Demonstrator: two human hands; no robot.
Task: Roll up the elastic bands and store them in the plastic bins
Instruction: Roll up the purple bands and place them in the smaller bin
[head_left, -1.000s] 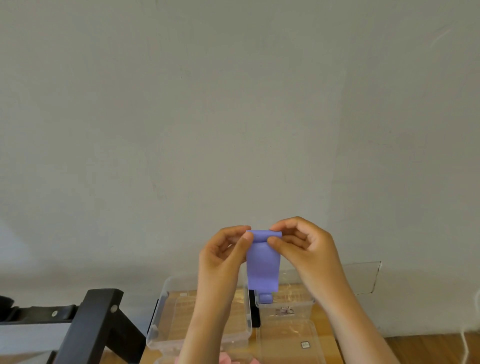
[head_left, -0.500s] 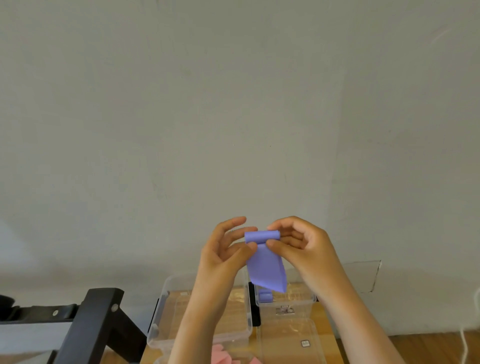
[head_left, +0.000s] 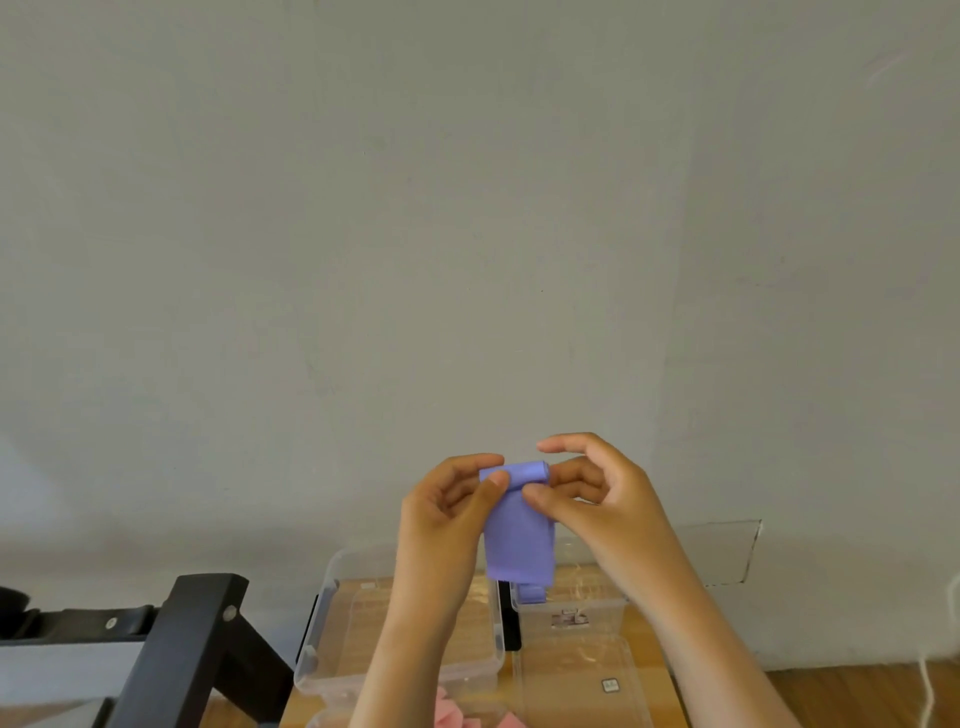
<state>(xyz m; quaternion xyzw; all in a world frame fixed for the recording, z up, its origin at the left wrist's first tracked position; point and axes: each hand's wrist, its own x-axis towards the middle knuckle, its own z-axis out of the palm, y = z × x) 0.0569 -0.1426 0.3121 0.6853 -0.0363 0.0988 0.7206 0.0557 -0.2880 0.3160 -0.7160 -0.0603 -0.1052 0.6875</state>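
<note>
band (head_left: 519, 535): purple | bins (head_left: 332, 613): clear | wall (head_left: 467, 208): grey-white | frame (head_left: 192, 649): blk | table (head_left: 641, 623): wood-tan

Grey wall (head_left: 467, 208); black frame (head_left: 192, 649); white cord (head_left: 930, 691)

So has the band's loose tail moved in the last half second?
Yes: the purple band's tail swung back left, toward the left clear bin, and hangs straight.

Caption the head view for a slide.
Left hand and right hand pinch a part-rolled purple elastic band above plastic bins.
</note>
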